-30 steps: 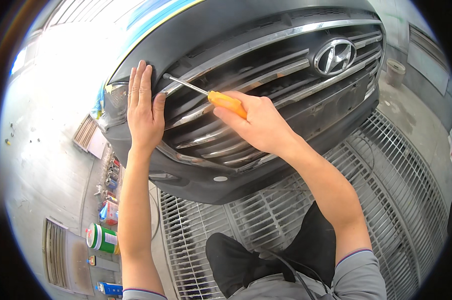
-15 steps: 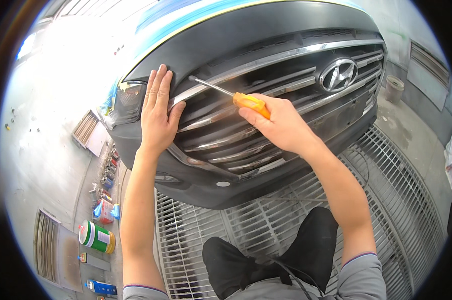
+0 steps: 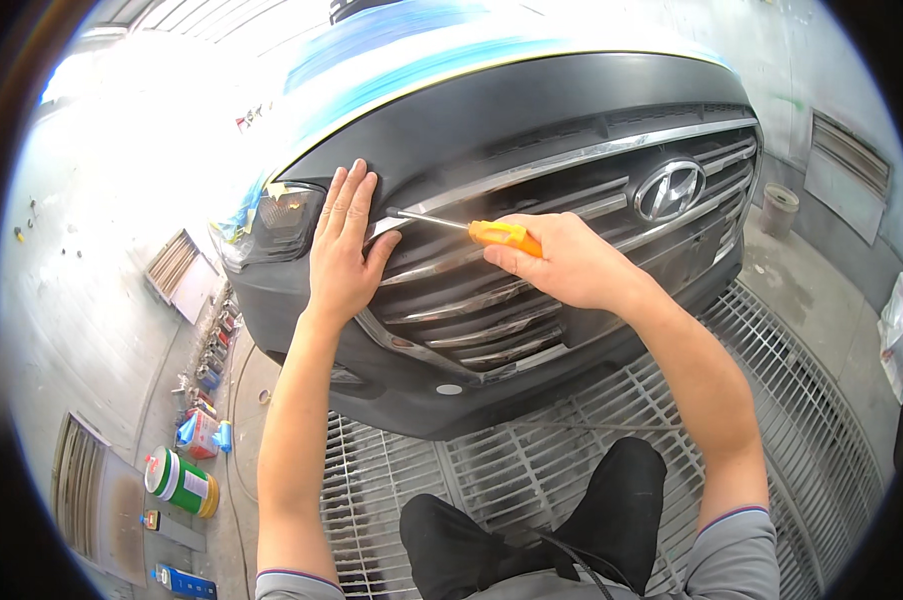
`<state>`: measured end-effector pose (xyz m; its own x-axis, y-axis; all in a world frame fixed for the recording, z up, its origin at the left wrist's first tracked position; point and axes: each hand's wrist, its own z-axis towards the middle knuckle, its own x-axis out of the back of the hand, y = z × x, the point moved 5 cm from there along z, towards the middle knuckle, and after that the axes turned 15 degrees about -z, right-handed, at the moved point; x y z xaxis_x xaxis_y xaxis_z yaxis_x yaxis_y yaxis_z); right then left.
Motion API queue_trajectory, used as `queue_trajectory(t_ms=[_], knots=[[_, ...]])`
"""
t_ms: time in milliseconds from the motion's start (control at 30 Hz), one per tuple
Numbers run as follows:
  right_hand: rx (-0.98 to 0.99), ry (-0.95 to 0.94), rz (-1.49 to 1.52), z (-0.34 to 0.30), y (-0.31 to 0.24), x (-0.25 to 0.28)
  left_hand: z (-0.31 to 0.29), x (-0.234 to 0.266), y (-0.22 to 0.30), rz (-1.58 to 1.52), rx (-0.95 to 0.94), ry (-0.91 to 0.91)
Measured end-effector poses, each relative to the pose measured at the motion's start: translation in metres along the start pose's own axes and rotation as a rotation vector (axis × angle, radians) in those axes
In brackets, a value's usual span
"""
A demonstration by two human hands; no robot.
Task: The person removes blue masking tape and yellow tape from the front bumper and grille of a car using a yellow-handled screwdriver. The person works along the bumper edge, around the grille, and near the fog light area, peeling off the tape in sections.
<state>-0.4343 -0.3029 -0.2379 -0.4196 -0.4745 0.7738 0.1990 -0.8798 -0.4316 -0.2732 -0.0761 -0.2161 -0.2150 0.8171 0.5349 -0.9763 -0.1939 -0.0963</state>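
My right hand (image 3: pixel 571 262) grips the yellow-orange handle of a screwdriver (image 3: pixel 493 235). Its metal shank points left across the upper chrome strip (image 3: pixel 561 152) of a car's grille (image 3: pixel 471 290), with the dark tip by the strip's upper edge near its left end. Whether the tip touches cannot be made out. My left hand (image 3: pixel 346 255) lies flat on the matte dark grey front panel (image 3: pixel 441 115), fingers stretched out and thumb spread towards the strip's left end. Left of it is the headlight (image 3: pixel 287 222). A chrome badge (image 3: pixel 669 190) sits on the grille.
Blue-and-white masking film (image 3: pixel 371 50) covers the bonnet. Under my legs is a metal floor grating (image 3: pixel 531 455). Several cans and bottles line the left wall, among them a green-and-white bucket (image 3: pixel 181 482). A pale bucket (image 3: pixel 778 208) stands at the right wall.
The car sits lower in the picture as the view has shifted. The screwdriver lies flatter, its tip closer to the chrome strip's edge. My left hand stays flat on the panel.
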Motion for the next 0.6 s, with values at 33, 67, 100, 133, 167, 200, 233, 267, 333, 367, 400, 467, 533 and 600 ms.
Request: queue_trajectory(t_ms=[33,67,100,133,167,200,233,267,333,367,400,467,533,600], knots=[[0.003,-0.002,-0.015,0.000,-0.001,0.000,-0.001,0.000,0.000,-0.004,0.002,0.000],[0.006,-0.003,-0.029,0.001,-0.003,-0.001,-0.002,-0.001,0.000,-0.004,0.003,-0.001],[0.009,-0.004,-0.043,0.002,-0.004,-0.001,-0.004,0.000,0.000,-0.005,0.004,-0.001],[0.012,-0.009,-0.037,0.002,-0.005,-0.002,-0.007,0.000,0.000,-0.007,0.007,0.000],[0.015,-0.014,-0.031,0.002,-0.006,-0.003,-0.009,0.000,0.000,-0.008,0.009,0.000],[0.017,-0.019,-0.026,0.002,-0.007,-0.004,-0.010,0.000,0.000,-0.008,0.009,0.000],[0.013,-0.029,-0.036,0.001,-0.009,-0.005,-0.011,0.000,-0.001,-0.007,0.009,0.002],[0.009,-0.039,-0.046,0.001,-0.011,-0.006,-0.012,0.000,-0.001,-0.006,0.009,0.004],[-0.003,-0.026,-0.059,0.000,-0.013,-0.006,-0.011,0.001,0.000,0.023,0.000,0.018],[-0.011,-0.003,-0.060,-0.001,-0.011,-0.004,-0.012,0.002,0.000,0.039,-0.004,0.025],[-0.020,0.020,-0.062,-0.001,-0.010,-0.004,-0.014,0.003,0.000,0.038,-0.004,0.026],[-0.002,0.039,-0.057,-0.006,-0.004,-0.005,-0.016,0.001,-0.001,0.037,0.003,0.025],[0.005,0.041,-0.056,-0.009,-0.004,-0.007,-0.021,-0.001,-0.001,0.044,0.006,0.026],[0.003,0.026,-0.058,-0.011,-0.008,-0.009,-0.026,0.001,-0.002,0.061,0.006,0.027]])
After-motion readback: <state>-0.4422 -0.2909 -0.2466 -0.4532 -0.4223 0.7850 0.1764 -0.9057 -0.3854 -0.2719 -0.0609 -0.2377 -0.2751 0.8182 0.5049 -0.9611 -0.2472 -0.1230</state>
